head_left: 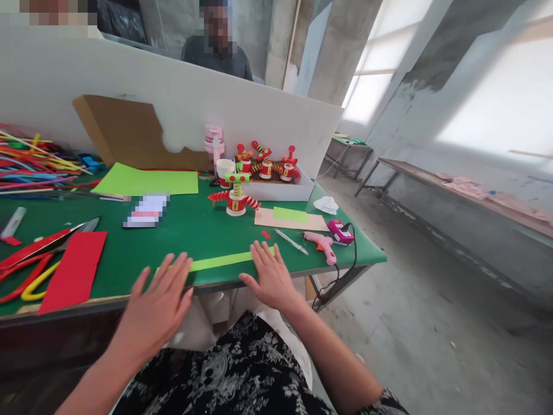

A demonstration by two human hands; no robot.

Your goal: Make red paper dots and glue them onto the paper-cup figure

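Observation:
A narrow light-green paper strip [221,261] lies along the front edge of the green table. My left hand [161,297] rests flat over its left end, fingers stretched out. Over the right end lies my right hand [271,273], also flat with the fingers spread. Just right of it are small red paper pieces [265,234], a white pen [291,242] and a pink glue gun [320,246]. Left of my left hand lies a red paper sheet [76,268], partly over scissors [32,268] with red and yellow handles.
Behind the strip stands a paper-cup figure [235,203] with red folded arms. A white box [276,192] holds several similar figures. Green paper [151,180], a phone [147,210] and colourful pipe cleaners [30,164] are at left. A person [218,55] is beyond the white partition [181,86].

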